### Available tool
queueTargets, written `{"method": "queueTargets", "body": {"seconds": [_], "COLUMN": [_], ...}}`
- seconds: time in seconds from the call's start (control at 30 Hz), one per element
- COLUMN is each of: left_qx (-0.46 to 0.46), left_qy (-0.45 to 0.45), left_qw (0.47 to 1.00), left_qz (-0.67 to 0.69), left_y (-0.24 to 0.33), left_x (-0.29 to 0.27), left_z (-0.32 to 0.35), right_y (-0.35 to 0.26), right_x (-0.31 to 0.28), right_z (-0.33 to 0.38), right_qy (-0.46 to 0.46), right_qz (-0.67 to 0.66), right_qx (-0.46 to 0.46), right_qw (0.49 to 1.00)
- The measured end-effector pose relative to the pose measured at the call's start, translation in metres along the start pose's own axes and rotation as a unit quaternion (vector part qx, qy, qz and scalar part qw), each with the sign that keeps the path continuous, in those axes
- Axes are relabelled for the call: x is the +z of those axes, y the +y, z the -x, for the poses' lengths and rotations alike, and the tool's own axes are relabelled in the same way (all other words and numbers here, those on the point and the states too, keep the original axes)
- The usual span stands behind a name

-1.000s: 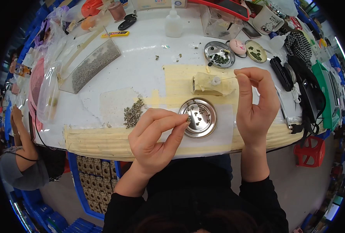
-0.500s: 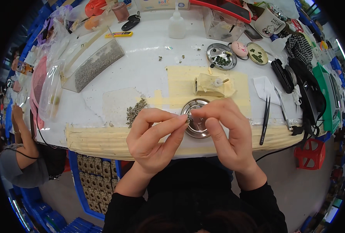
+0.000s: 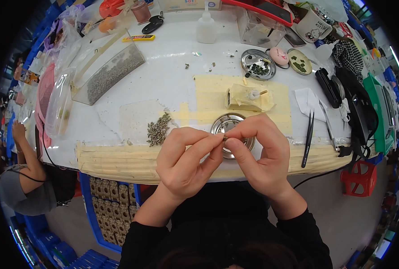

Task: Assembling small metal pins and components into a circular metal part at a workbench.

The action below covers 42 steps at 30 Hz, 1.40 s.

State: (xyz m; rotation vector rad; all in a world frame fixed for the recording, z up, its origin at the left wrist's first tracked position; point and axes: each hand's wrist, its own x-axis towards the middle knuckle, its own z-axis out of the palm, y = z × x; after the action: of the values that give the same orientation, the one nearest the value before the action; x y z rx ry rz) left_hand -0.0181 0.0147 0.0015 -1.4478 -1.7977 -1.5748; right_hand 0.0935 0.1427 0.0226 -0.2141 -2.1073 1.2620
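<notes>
My left hand (image 3: 186,157) and my right hand (image 3: 260,154) meet over a round metal dish (image 3: 230,124) on the white table (image 3: 163,80). Between their fingertips both pinch one tiny dark part (image 3: 224,137). A small heap of similar grey-green parts (image 3: 158,129) lies just left of my left hand. Black tweezers (image 3: 308,139) lie on the table to the right of my right hand. A block wrapped in yellowish tape (image 3: 246,97) sits behind the dish.
Farther back stand a white squeeze bottle (image 3: 206,28), a second metal dish with green bits (image 3: 258,68), a clear tray of grey parts (image 3: 112,74) and a clear box (image 3: 260,29). Another person (image 3: 22,179) sits at left. Dark gear crowds the right edge.
My right hand came down from the right to meet my left hand over the dish. The tweezers now lie on the table. Both hands have closed in on the tiny part.
</notes>
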Motion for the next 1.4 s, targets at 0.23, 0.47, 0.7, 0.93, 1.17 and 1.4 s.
{"method": "queueTargets", "body": {"seconds": [0.23, 0.47, 0.7, 0.93, 1.17, 1.4], "left_qx": [-0.068, -0.064, 0.018, -0.071, -0.09, 0.013], "left_qy": [-0.022, -0.01, -0.006, -0.03, -0.011, -0.014], "left_qw": [0.997, 0.997, 1.0, 0.996, 0.994, 1.0], "left_qz": [0.027, 0.048, -0.016, 0.034, 0.068, 0.017], "left_y": [-0.001, 0.0, -0.002, 0.0, 0.002, 0.001], "left_x": [-0.001, -0.002, 0.002, 0.0, -0.001, 0.002], "left_z": [-0.001, -0.001, -0.002, -0.003, -0.001, -0.003], "right_y": [-0.005, -0.001, -0.001, 0.001, 0.002, 0.0], "right_x": [0.003, 0.003, 0.004, 0.014, 0.008, 0.003], "right_z": [0.002, 0.005, 0.002, 0.007, 0.009, 0.008], "right_qy": [0.027, 0.012, 0.015, 0.064, 0.05, 0.01], "right_qz": [0.149, -0.002, -0.021, 0.218, 0.113, -0.046], "right_qx": [-0.164, 0.002, 0.052, -0.221, -0.088, 0.067], "right_qw": [0.975, 1.0, 0.998, 0.949, 0.988, 0.997]}}
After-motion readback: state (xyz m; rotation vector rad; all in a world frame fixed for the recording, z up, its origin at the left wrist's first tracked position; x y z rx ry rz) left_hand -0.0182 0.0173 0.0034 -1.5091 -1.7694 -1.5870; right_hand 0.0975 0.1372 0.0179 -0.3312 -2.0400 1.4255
